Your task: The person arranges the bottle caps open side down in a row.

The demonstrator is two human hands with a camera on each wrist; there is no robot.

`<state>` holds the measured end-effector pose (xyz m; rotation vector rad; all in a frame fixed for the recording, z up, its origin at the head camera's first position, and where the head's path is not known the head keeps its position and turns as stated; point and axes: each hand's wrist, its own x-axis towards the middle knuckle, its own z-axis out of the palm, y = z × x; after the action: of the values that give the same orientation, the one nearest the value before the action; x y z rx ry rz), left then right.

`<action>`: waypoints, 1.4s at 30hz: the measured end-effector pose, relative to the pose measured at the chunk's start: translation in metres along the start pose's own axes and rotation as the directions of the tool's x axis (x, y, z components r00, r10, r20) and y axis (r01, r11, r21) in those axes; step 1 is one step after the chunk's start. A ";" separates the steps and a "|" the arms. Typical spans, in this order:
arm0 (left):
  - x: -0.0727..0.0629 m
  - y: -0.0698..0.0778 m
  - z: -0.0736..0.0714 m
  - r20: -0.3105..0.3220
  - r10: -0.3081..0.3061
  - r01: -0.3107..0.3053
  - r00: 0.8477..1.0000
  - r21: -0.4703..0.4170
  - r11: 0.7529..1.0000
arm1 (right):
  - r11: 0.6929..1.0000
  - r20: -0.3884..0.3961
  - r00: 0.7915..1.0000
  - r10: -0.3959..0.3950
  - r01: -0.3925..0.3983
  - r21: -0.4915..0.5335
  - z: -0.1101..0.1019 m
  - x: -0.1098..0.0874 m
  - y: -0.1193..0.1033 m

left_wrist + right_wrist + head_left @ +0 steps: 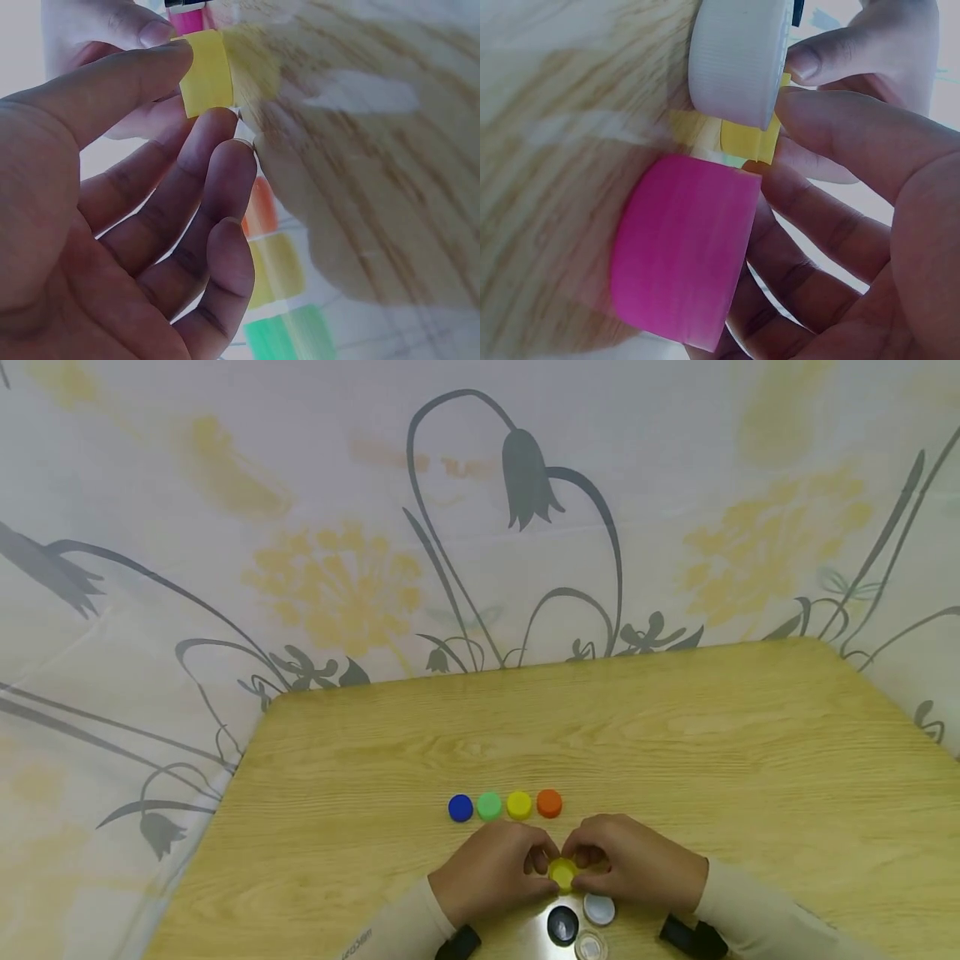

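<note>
- A yellow cap (pixel 562 874) sits between the two hands, low over the near part of the wooden table (pixel 637 727); whether it rests on the wood or is slightly raised is hard to judge.
- The left hand (pixel 501 867) pinches one side of it between thumb and fingertips, with the other fingers loosely bent.
- The right hand (pixel 637 862) pinches the opposite side in the same manner, so both hands are narrow around the one cap.
- Beyond the hands stands a row of four caps, left to right: a blue cap (pixel 461 808), a green cap (pixel 490 806), a second yellow cap (pixel 519 805) and an orange cap (pixel 550 803).
- On the near side of the hands lie a black cap (pixel 562 926), a white cap (pixel 599 909) just to its right, and a pale cap (pixel 591 945) by the lower picture edge.
- In the right wrist view, a pink cap (pixel 686 251) stands on the table close to the right hand's fingers.
- A cloth (pixel 465 568) printed with grey and yellow flowers hangs behind the table.
</note>
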<state>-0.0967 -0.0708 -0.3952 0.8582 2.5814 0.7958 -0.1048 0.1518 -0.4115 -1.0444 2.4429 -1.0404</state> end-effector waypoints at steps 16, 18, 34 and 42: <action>0.001 -0.003 0.001 0.002 0.011 -0.011 1.000 0.006 1.000 | 1.000 0.007 1.000 0.005 -0.005 -0.004 -0.001 -0.001 0.000; 0.002 -0.003 0.001 0.007 0.010 -0.010 1.000 0.001 1.000 | 1.000 0.008 1.000 0.008 -0.008 -0.001 -0.001 -0.001 0.000; 0.001 -0.003 0.002 -0.010 0.019 -0.019 1.000 -0.010 1.000 | 0.999 0.014 1.000 0.016 -0.016 0.032 -0.001 -0.001 0.001; 0.001 -0.003 0.002 -0.012 0.024 -0.024 1.000 0.008 1.000 | 0.999 0.026 0.999 0.022 -0.023 0.023 -0.001 0.000 0.001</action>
<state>-0.0978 -0.0715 -0.3980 0.8911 2.5913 0.8006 -0.1061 0.1527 -0.4114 -1.0142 2.4109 -1.0400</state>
